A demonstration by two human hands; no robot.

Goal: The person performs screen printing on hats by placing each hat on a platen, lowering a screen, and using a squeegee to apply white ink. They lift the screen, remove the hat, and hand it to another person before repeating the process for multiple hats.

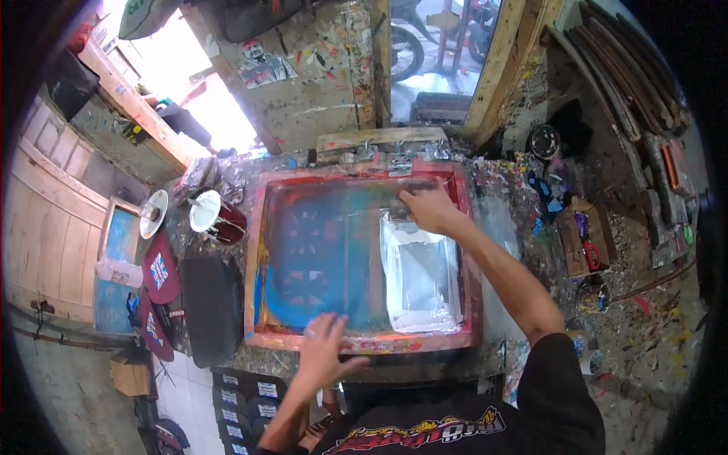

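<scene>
A screen-printing frame with red, paint-stained edges (252, 258) lies on the workbench. Its mesh (303, 227) is stained blue, with faint pale shapes in it, and a thick patch of white ink (421, 280) covers the right part. My left hand (326, 345) is at the frame's lower edge, fingers spread and slightly blurred, with nothing in it. My right hand (431, 205) is at the upper right of the screen, fingers apart at the inner edge above the white ink; whether it presses on the mesh is unclear.
A black pad (209, 307), red-and-white bucket (220, 220), maroon caps (159, 269) and another screen (114, 303) stand left. A box with scissors (584, 250) and leaning boards (622, 68) are right. Black printed caps (243, 409) sit below. A person (182, 121) is outside the doorway.
</scene>
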